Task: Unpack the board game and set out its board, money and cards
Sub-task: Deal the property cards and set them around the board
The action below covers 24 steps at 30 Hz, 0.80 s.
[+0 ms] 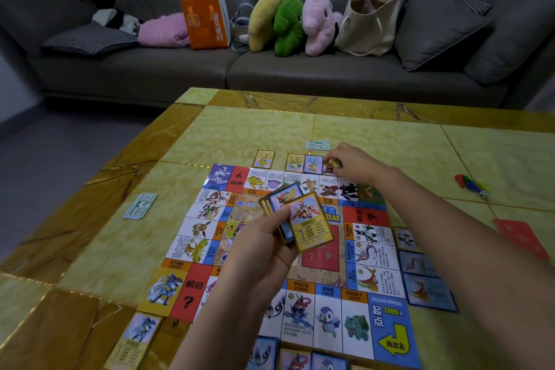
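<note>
As left hand point(264, 246) grips stack point(312, 219), right hand point(350, 164) apparently pinches card point(332, 164).

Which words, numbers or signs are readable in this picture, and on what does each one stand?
"起点", "2000元", "由此去": board, blue corner.
"机会", "?": board, red square.
"2500元", "500元": board, near-edge squares.
"便利": orange bag.
Cards, banknotes: print too small to read.

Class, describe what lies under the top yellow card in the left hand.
Under the yellow card, in the left hand, a blue-edged card and edges of other cards show; their faces are mostly covered.
</note>
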### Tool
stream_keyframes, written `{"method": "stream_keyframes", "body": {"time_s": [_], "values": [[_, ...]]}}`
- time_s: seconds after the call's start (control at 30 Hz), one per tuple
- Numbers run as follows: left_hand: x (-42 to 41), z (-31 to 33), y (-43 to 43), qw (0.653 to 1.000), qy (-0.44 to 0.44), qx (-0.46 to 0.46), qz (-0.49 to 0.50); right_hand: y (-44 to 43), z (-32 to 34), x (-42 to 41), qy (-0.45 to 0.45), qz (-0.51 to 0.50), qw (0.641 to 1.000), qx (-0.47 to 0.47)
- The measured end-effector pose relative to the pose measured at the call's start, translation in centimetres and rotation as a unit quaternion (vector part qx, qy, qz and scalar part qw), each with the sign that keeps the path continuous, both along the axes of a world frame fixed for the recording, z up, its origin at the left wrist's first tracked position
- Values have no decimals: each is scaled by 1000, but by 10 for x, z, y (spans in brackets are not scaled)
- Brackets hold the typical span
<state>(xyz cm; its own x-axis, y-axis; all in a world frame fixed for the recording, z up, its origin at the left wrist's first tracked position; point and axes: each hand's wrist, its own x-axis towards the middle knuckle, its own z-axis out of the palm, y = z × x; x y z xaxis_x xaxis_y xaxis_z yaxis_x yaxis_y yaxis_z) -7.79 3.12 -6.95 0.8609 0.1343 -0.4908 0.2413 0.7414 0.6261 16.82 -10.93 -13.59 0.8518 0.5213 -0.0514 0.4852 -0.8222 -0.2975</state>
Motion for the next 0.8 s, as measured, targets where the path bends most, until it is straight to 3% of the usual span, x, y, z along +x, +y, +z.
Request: {"method": "stream_keyframes", "body": {"time_s": [0.53,0.63,0.73,0.8], "values": [[-1,0,2,1000,-4,-7,0,-5,-2,1,-6,2,1000,-4],[-1,0,3,1000,-2,-5,-1,-8,-1,-1,-9,-23,997,74],[-1,0,5,1000,-2,1,-2,-20,7,2,-44,-110,973,199],[-1,0,5,1000,-3,4,-4,-35,9,7,-42,-163,959,230]]}}
